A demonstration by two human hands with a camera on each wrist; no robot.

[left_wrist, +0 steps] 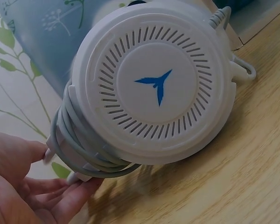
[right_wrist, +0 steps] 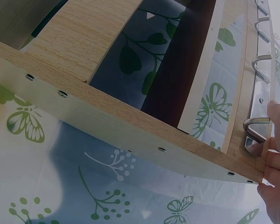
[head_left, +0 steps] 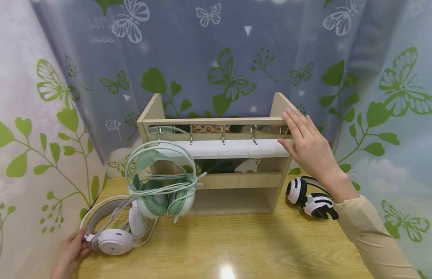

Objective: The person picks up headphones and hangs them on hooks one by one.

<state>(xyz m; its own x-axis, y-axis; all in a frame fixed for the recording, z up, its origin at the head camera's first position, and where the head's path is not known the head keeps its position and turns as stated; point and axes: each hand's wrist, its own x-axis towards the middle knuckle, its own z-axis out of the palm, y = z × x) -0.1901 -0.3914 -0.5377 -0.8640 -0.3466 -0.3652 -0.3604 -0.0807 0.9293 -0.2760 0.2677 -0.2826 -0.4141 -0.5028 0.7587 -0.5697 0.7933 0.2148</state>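
Observation:
In the head view my left hand [head_left: 70, 248] is at the lower left, pinching the band end of the white headphones [head_left: 115, 242]. The left wrist view shows their round white earcup [left_wrist: 158, 88] with a blue emblem, and a grey cable [left_wrist: 79, 144] wound round the arm beside my left fingers. My right hand [head_left: 310, 145] rests on the upper right corner of the wooden shelf rack [head_left: 236, 181], fingers straight across its top. Below the top board runs a row of metal hooks [head_left: 223, 135]. Mint-green headphones [head_left: 156, 199], wrapped in their cable, hang at the left-hand hook.
Black-and-white headphones [head_left: 315, 199] lie on the wooden table [head_left: 236, 244] to the right of the rack. Butterfly-patterned curtains [head_left: 216, 46] surround the table at the back and sides. The mint-green headphones overhang part of the white pair.

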